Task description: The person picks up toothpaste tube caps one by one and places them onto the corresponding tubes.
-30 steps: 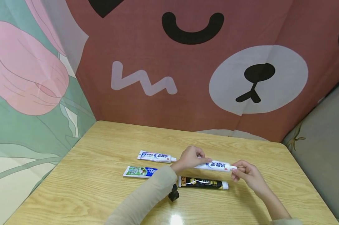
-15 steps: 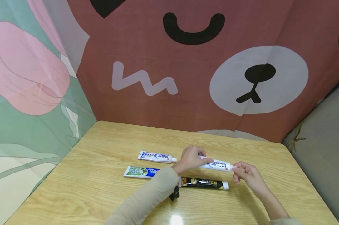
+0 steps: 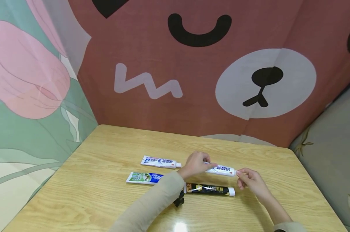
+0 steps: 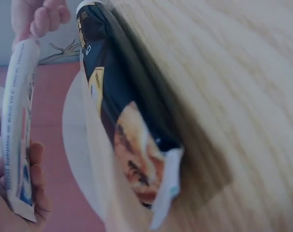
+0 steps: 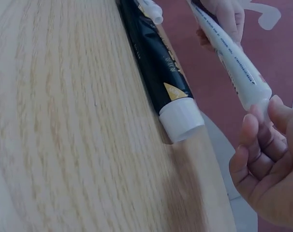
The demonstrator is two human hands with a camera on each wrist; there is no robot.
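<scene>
A white toothpaste tube (image 3: 223,169) with blue lettering is held up over the table, its capped end to the right. My left hand (image 3: 197,163) grips it toward the crimped end, thumb across the front. At the other end, the thumb and fingers of my right hand (image 3: 251,182) pinch the cap (image 5: 260,107), mostly covering it. Just in front of the held tube lies a black toothpaste tube (image 3: 210,189) with a white cap, which the left wrist view shows large and close. The sleeve of my left arm hides part of the table.
Another white toothpaste tube (image 3: 160,162) lies behind and left of the hands. A green and blue toothpaste tube (image 3: 144,177) lies nearer, partly behind the left sleeve (image 3: 154,199). Beside that sleeve shows a small black object (image 3: 179,199). A printed curtain (image 3: 198,96) hangs at the table's back edge.
My right fingers have shifted slightly at the cap and now cover more of it. The held tube has moved a little to the left. The tubes on the table stay put.
</scene>
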